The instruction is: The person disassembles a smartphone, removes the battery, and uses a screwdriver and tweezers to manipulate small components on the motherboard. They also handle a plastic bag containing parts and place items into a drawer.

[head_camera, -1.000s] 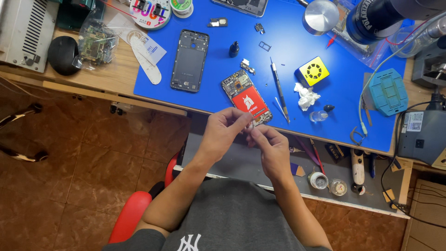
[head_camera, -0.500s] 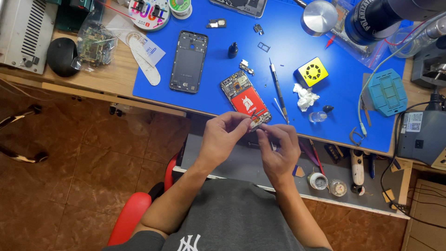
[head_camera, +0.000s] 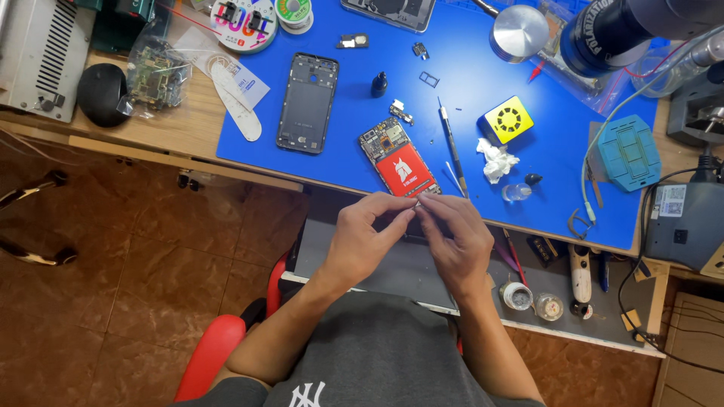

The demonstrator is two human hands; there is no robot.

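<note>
Head view showed both hands meeting just off the worktop's (head_camera: 528, 90) near edge. The left hand (head_camera: 366, 241) and right hand (head_camera: 452, 241) pinched a tiny part (head_camera: 417, 205) between their fingertips, too small to identify. An opened phone with a red battery (head_camera: 398, 162) lay by that edge, touching neither hand.

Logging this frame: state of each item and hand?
opened phone: back off, red battery showing, flat on mat
phone rear frame: detached, lying apart
left hand: fingertips pinched on a tiny part, too small to identify
right hand: pinching the same part
tissue: crumpled
</note>
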